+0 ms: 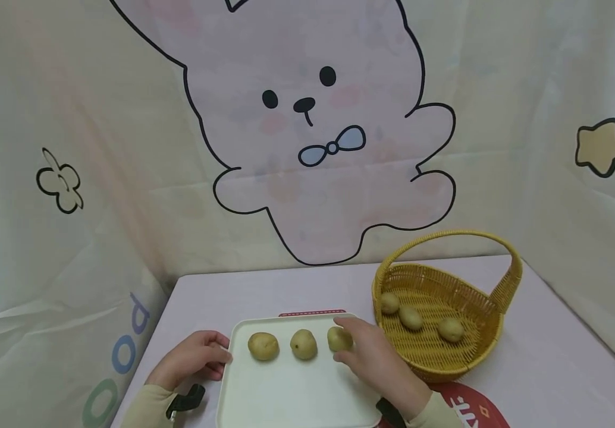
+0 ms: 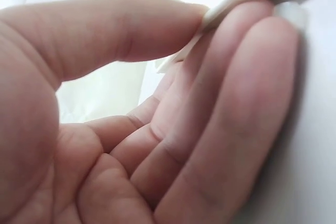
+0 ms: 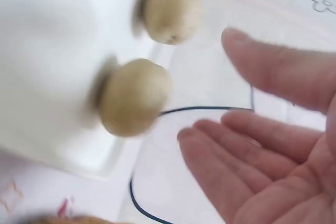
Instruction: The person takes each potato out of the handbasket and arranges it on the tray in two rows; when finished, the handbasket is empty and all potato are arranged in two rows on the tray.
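Observation:
A white rectangular tray [image 1: 286, 392] carries three potatoes in a row near its far edge: a left one [image 1: 263, 346], a middle one [image 1: 303, 345] and a right one [image 1: 338, 339]. My left hand [image 1: 192, 358] pinches the tray's left rim, with the thumb [image 2: 157, 30] at the edge and fingers beneath. Over the tray's right side, my right hand [image 1: 377, 365] is beside the right potato [image 3: 135, 98]. In the right wrist view its thumb and fingers are spread and extended, apart from that potato, and hold nothing.
A yellow woven basket [image 1: 433, 353] with a tall handle stands right of the tray, close to my right hand. Three potatoes [image 1: 451, 329] lie inside it. A red printed patch [image 1: 470, 404] shows on the table near the basket. A cartoon-printed cloth [image 1: 318, 196] hangs behind.

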`<state>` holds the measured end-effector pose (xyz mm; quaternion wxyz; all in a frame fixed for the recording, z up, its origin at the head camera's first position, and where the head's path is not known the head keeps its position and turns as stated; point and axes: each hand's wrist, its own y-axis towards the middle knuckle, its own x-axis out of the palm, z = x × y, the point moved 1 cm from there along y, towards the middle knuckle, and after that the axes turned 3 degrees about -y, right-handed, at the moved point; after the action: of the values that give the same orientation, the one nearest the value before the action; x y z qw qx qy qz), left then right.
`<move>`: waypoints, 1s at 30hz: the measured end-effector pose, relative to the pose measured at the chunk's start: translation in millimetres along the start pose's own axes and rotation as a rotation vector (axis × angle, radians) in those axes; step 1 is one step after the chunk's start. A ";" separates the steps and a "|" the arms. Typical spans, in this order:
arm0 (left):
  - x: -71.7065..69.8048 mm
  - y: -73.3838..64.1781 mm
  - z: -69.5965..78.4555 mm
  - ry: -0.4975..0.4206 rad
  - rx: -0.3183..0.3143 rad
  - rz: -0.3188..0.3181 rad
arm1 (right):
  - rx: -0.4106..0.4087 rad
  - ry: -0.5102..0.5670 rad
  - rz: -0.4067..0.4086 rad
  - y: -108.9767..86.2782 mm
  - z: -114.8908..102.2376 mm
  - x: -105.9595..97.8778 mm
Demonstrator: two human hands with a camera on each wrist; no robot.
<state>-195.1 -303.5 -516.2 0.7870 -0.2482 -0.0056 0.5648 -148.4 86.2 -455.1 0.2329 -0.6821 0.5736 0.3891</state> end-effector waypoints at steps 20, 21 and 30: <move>3.4 -8.9 -4.6 0.023 -0.013 0.186 | -0.043 -0.140 -0.010 -7.9 92.7 -138.0; 2.2 -8.3 -5.1 0.015 -0.014 0.176 | -0.044 -0.133 -0.021 -2.5 94.8 -140.9; 0.0 -7.0 -12.6 -0.054 -0.027 0.119 | 0.026 -0.075 -0.165 49.8 125.8 -131.3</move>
<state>-185.2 -310.0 -524.4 0.7481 -0.2435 -0.0199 0.6170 -234.6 249.6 -418.0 0.2942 -0.7089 0.5113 0.3866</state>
